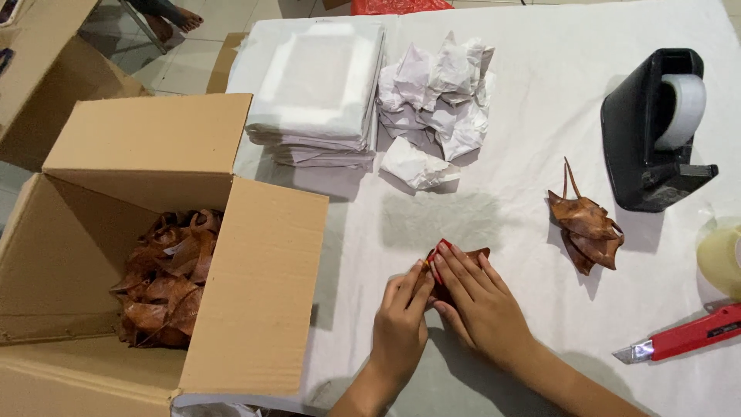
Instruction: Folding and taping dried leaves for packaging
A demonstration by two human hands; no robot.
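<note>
At the near edge of a white-covered bench, a person's two hands work one brown dried leaf, which lies flat on the cloth just below the centre of the view. The right hand presses down on the leaf with fingers laid together and flat; the left hand, touching it at 9 o'clock, pinches the leaf's near corner between thumb and fingertips. At 3 o'clock from the hands, well apart, a red cutter lies by the bench edge. At 2 o'clock sits a small pile of leaves, and beyond it a black tape dispenser with its white roll. At 9 o'clock an open carton holds a heap of more brown leaves. Farther off, at 12 o'clock, lie crumpled white papers, with a stack of flat sheets just beside them at 11 o'clock.
</note>
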